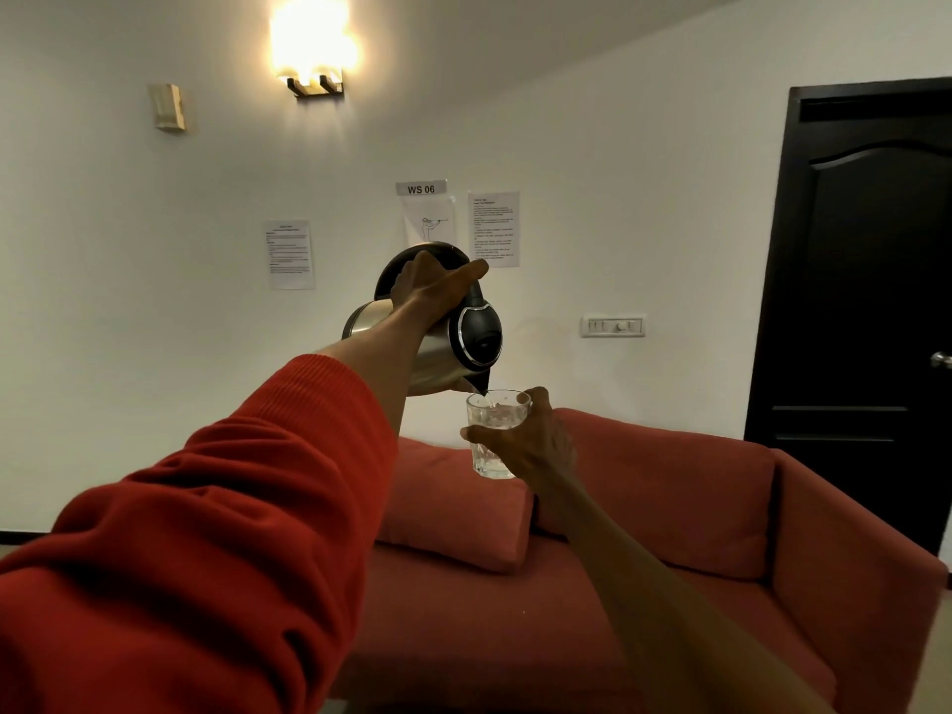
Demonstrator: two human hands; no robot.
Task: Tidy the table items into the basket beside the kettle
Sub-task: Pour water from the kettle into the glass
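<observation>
A red sleeve (196, 533) fills the lower left, pushed back from a bare forearm that reaches up and away to the left hand (430, 291). That hand's fingers are wrapped tight round the black handle of the kettle (463, 347), the thumb lying along the top of the handle toward the lid. The kettle, steel-bodied with a black lid, is tipped over so its spout points down, and a thin stream of water runs from it.

Just below the spout is a clear glass (497, 432), held upright. The right hand (530, 440) grips it from the right side, fingers curled round its far wall and the thumb across the near face; the bare right forearm runs down from it to the lower right corner. The glass rim sits just under the spout, not quite touching that I can tell.

Below and behind the kettle is a red sofa (669, 507) with a cushion (453, 507). Behind the kettle, papers (493, 229) are stuck on the white wall; above it a wall lamp (311, 49) is lit. Well to its right is a dark door (865, 301).
</observation>
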